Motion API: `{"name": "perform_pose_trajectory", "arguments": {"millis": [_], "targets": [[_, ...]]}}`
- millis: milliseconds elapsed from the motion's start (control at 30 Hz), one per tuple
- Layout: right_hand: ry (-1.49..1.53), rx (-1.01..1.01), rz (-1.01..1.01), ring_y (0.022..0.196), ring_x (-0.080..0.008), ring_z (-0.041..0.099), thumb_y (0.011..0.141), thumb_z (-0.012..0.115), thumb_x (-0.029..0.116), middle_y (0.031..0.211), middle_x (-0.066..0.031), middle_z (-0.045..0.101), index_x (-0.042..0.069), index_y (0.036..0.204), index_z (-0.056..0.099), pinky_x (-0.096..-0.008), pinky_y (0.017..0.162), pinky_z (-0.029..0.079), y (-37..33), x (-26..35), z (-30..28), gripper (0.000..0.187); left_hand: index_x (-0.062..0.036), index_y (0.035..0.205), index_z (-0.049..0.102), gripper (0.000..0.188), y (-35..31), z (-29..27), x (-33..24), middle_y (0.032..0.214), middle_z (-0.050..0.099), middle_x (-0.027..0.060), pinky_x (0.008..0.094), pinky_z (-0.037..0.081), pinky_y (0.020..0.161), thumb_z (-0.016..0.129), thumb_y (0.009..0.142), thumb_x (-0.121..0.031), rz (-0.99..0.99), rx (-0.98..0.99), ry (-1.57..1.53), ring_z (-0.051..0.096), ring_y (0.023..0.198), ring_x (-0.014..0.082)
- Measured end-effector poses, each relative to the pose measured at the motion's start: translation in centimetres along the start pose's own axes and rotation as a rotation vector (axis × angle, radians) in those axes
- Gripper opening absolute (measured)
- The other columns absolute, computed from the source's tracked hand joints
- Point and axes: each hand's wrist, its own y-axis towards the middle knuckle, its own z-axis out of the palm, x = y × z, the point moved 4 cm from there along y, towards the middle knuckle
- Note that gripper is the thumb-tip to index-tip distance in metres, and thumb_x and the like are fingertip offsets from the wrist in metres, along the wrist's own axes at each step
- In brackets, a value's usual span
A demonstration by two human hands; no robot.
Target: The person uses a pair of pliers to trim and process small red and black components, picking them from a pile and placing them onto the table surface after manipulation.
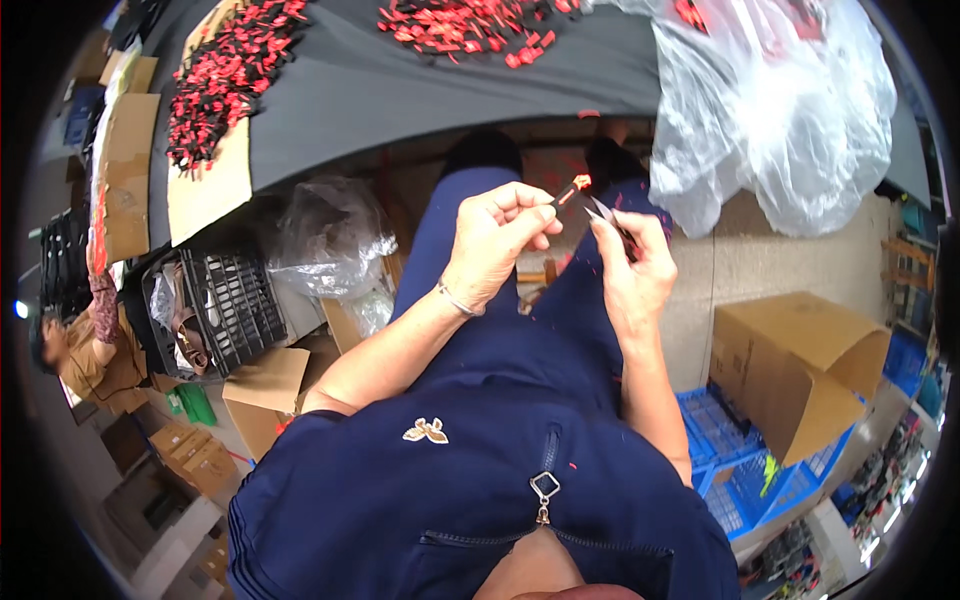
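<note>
Red and black, one slim short piece (pixel 567 195) was located in front of the person's lap, gripped between the pressed thumb and forefinger of the left hand (pixel 490 245); its remaining fingers were curled. Right-hand fingers pinched a pointed metal tool (pixel 601 210), its slender tips near the piece, apparently not touching it. I judged the right hand (pixel 637 280) to be mid-operation: this single unit appeared in process, its red end bright and uneven. Beyond the hands, a matt black table cover (pixel 350 115) carried two loose heaps of similar units: a left heap (pixel 225 85), tangled and bristly, partly on a flat tan cardboard sheet (pixel 212 200), and a far heap (pixel 465 25). Whether either heap was finished or waiting could not be determined, so the remaining quantity was unknown. Crinkled, translucent film formed the plastic bag (pixel 770 120) draping over the table's right edge. Farther out, a creased cardboard carton (pixel 780 365) stood open above rigid, latticed blue crates (pixel 735 505).
</note>
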Motion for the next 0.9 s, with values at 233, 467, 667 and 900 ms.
{"name": "perform_pose_trajectory", "arguments": {"millis": [233,467,667,900], "targets": [[0.147,0.056,0.087,0.074,-0.0047,0.055,0.083,0.067,0.004,0.084,-0.0023,0.064,-0.001,0.094,0.060,-0.0184,0.067,0.045,1.3,-0.4,0.2,0.014,-0.0006,0.113,0.055,0.029,4.7,-10.2,-11.4,0.104,0.061,0.0116,0.0246,0.046,0.069,0.045,0.094,-0.020,0.500,-0.158,-0.613,0.055,0.072,0.0119],[0.140,0.065,0.104,0.075,-0.0054,0.056,0.084,0.066,0.003,0.085,-0.0046,0.064,-0.002,0.095,0.059,-0.0186,0.067,0.045,2.0,-0.5,1.1,0.014,-0.0080,0.106,0.068,0.023,8.5,-9.7,-11.3,0.094,0.066,0.0021,0.0193,0.046,0.063,0.066,0.084,-0.014,0.721,-0.560,0.811,0.057,0.070,0.0052],[0.111,0.095,0.109,0.076,-0.0064,0.057,0.085,0.064,0.001,0.086,-0.0034,0.063,-0.001,0.096,0.059,-0.0190,0.070,0.046,2.3,-1.0,1.1,0.013,-0.0089,0.095,0.070,0.021,10.4,-8.3,-10.8,0.093,0.065,0.0087,0.0256,0.050,0.061,0.071,0.075,-0.014,1.059,-0.526,1.390,0.062,0.066,0.0158],[0.125,0.078,0.132,0.074,-0.0052,0.056,0.084,0.066,0.004,0.085,-0.0031,0.063,0.000,0.095,0.059,-0.0183,0.067,0.045,2.1,-1.7,1.1,0.014,-0.0096,0.090,0.070,0.016,10.4,-8.4,-10.3,0.085,0.065,0.0057,0.0273,0.049,0.057,0.072,0.075,-0.014,0.943,-0.569,1.324,0.062,0.060,0.0161]]}}
